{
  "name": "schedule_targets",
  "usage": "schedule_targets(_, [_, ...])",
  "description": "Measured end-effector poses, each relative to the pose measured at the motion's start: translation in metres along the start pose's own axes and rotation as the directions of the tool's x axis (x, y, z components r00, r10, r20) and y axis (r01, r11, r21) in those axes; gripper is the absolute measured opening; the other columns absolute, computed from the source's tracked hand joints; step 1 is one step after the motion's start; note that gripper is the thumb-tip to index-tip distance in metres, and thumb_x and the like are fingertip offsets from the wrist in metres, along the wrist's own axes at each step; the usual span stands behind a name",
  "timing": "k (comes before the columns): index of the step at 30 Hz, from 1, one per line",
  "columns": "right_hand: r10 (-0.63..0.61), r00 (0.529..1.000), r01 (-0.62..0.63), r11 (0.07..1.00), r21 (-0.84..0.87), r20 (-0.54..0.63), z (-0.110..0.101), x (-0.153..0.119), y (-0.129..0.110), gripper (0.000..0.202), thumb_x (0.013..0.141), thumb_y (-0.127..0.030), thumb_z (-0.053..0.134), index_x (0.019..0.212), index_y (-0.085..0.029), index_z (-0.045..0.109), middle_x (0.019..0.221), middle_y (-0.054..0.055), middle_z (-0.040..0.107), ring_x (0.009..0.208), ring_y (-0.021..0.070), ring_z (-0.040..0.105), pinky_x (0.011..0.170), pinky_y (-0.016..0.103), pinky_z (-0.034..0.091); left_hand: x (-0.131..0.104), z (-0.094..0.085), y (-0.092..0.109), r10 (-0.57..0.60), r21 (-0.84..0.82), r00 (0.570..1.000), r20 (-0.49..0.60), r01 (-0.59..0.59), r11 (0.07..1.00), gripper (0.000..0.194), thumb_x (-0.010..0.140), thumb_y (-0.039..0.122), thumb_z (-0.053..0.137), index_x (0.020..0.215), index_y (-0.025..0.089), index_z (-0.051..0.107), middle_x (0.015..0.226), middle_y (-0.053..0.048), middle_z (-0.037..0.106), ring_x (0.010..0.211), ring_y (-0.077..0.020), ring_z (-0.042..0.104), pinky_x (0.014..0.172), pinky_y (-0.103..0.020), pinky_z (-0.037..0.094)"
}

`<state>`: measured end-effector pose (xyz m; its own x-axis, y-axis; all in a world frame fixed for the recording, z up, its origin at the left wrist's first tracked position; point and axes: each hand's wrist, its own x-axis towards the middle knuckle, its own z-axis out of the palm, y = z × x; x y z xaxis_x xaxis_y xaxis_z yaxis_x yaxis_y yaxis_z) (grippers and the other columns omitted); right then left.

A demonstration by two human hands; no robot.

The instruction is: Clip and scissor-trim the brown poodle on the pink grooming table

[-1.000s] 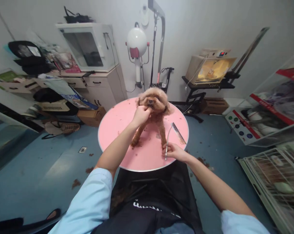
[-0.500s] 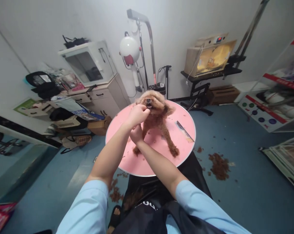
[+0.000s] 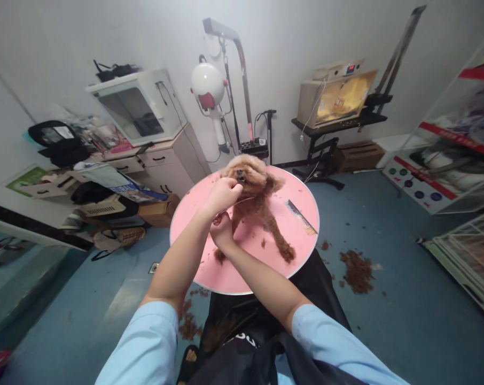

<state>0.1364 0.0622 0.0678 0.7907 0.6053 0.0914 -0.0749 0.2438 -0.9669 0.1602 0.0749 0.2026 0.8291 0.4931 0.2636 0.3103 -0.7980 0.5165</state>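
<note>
A curly brown dog with a lighter head is on the round pink grooming table, its muzzle raised toward me. The closed fingers of my left hand grip the hair at the side of its muzzle. Just below, my right hand is wrapped around the handles of a pair of scissors. Their thin blade points right, under the dog's chin and in front of its neck. A metal comb lies on the tabletop, right of the dog.
A grooming arm rises behind the table, beside a white stand dryer. Cut brown hair lies on the floor at right. A lit wooden box sits on a black stand. Cabinets line the left wall.
The scissor blade now shows beneath the dog's chin. My right hand has turned slightly and moved a little lower. The whole view has shifted slightly.
</note>
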Motion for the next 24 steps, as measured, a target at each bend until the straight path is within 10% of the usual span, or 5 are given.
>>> schedule_targets(20, [-0.017,0.996,0.005,0.99,0.142,0.083,-0.022,-0.002,0.007,0.026,0.061,-0.013,0.061,0.082,-0.022,0.047,0.072,-0.003,0.063,0.07,0.0159,0.061,0.068,0.031,0.049,-0.008,0.001,-0.007,-0.086,-0.024,0.994,0.062,0.087,0.996,0.023,0.073,0.023,0.044,0.051,0.018,0.04,0.05,0.002,0.043,0.051,-0.0111,0.041,0.048,-0.025,0.025])
schedule_targets(24, [0.101,0.964,-0.137,0.982,0.132,0.248,-0.057,-0.019,0.009,0.038,0.065,-0.015,0.068,0.096,-0.02,0.048,0.079,0.0,0.067,0.076,0.0166,0.065,0.071,0.032,0.052,-0.003,-0.008,-0.006,-0.001,0.152,0.999,0.032,-0.004,0.988,0.025,0.079,0.026,0.044,0.059,0.017,0.057,0.062,-0.002,0.058,0.061,-0.0154,0.052,0.056,-0.027,0.037])
